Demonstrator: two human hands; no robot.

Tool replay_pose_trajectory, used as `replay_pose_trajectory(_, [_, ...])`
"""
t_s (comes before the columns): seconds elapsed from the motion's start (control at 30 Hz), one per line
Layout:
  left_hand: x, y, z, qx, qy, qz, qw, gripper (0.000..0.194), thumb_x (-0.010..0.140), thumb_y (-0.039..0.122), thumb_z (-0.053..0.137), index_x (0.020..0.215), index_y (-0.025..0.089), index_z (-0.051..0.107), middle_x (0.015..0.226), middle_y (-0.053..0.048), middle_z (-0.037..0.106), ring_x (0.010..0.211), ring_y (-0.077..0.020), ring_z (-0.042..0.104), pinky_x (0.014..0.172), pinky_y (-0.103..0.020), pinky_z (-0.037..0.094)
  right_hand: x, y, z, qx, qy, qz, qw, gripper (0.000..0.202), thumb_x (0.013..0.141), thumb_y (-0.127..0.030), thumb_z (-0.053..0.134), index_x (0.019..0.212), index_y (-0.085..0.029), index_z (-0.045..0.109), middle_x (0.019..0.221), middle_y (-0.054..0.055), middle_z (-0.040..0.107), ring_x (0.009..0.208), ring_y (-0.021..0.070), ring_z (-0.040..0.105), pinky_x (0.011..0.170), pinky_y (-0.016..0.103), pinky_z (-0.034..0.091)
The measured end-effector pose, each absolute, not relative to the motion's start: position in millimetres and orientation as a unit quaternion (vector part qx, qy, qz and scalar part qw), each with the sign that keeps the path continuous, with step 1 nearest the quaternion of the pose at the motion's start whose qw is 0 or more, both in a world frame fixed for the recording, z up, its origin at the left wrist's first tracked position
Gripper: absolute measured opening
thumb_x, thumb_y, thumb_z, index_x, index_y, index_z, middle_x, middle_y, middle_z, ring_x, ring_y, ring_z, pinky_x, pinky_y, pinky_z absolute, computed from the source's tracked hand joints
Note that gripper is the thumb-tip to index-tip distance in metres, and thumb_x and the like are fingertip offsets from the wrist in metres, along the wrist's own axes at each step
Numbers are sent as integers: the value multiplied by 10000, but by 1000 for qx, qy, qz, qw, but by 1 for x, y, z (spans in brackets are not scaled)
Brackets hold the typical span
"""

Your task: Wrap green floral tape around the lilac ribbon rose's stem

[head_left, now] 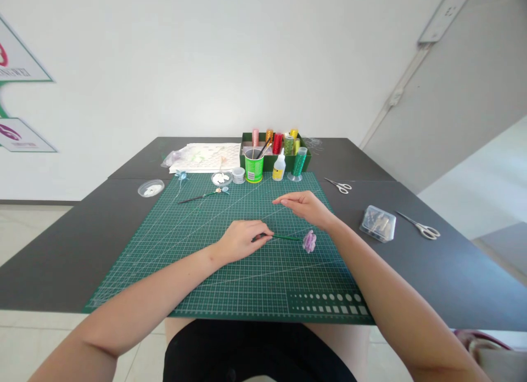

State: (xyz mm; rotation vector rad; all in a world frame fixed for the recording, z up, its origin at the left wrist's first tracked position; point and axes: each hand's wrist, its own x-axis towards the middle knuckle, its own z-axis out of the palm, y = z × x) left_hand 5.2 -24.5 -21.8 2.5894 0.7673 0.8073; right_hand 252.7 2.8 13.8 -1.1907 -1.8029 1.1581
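My left hand (245, 239) pinches the green stem (288, 237) of a purple flower (309, 241), which lies sideways with its bloom to the right. Above and to the right of the stem is my right hand (307, 206), apart from the flower, its thumb and fingers pressed together. Anything between those fingertips is too fine to make out. Both hands are over the green cutting mat (214, 294). Farther back on the mat lies a thin dark brush-like stick (191, 199), beside small pale flowers (222, 190) on a green stem.
A green box (269, 163) of thread spools stands at the back, behind a green can (254, 168), a glue bottle (279, 167) and a green spool (300, 163). Small scissors (341, 186), a clear case (377, 224) and larger scissors (424, 228) lie right. Left is a clear dish (151, 189).
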Motion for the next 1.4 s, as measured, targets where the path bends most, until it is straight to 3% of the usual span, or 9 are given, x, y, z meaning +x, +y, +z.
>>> replay_pose_trajectory(0.3, [3,-26,-21,895,233,361,120,114,1012,241,631,942,195,709,930,-6,801,845,-161,767,768,-257,550,255,11,2,-459,-703,454,299,572,904,-577,580,1144,-101,787,528,-61,393,472,86,226,468,251,170])
replay_pose_trajectory(0.5, [3,-27,-19,888,216,396,85,58,993,192,656,963,202,705,942,6,806,867,-155,772,798,-259,563,252,14,-5,-449,-733,428,281,482,921,-515,577,1105,-139,816,754,40,695,573,131,469,559,270,360])
replay_pose_trajectory(0.63, [4,-27,-18,881,215,416,70,46,983,179,670,952,198,698,935,3,806,863,-153,772,791,-259,566,251,16,-8,-435,-747,423,272,451,926,-506,585,1075,-156,825,954,78,778,809,211,651,760,326,492])
replay_pose_trajectory(0.73, [4,-28,-17,877,213,426,69,41,975,173,681,943,196,692,929,5,802,851,-148,766,784,-257,566,251,16,-8,-431,-751,423,267,439,933,-497,588,1071,-154,824,1009,84,790,892,237,682,851,356,509])
replay_pose_trajectory(0.97, [5,-30,-13,860,245,438,90,48,972,203,692,925,200,701,921,-12,796,867,-167,762,791,-285,577,251,20,-10,-424,-748,438,260,422,920,-489,608,1057,-155,827,1013,83,792,933,244,688,888,367,509])
replay_pose_trajectory(1.17, [3,-27,-16,794,338,466,196,66,940,190,710,992,210,745,912,-26,773,826,-174,741,766,-285,587,249,17,-9,-415,-735,469,259,438,860,-547,673,987,-158,829,889,75,753,781,207,625,694,310,472])
replay_pose_trajectory(1.27, [3,-23,-18,749,377,480,258,89,891,204,746,968,226,787,869,-22,757,809,-179,717,753,-294,577,248,12,-8,-423,-726,476,260,417,847,-551,702,973,-173,824,700,22,638,614,145,481,545,259,360])
replay_pose_trajectory(1.4, [4,-18,-17,636,411,497,424,129,788,289,825,877,202,792,812,-32,724,753,-180,677,643,-275,555,247,8,-8,-435,-713,493,246,455,903,-559,641,1037,-160,814,530,-59,369,500,101,280,462,242,192])
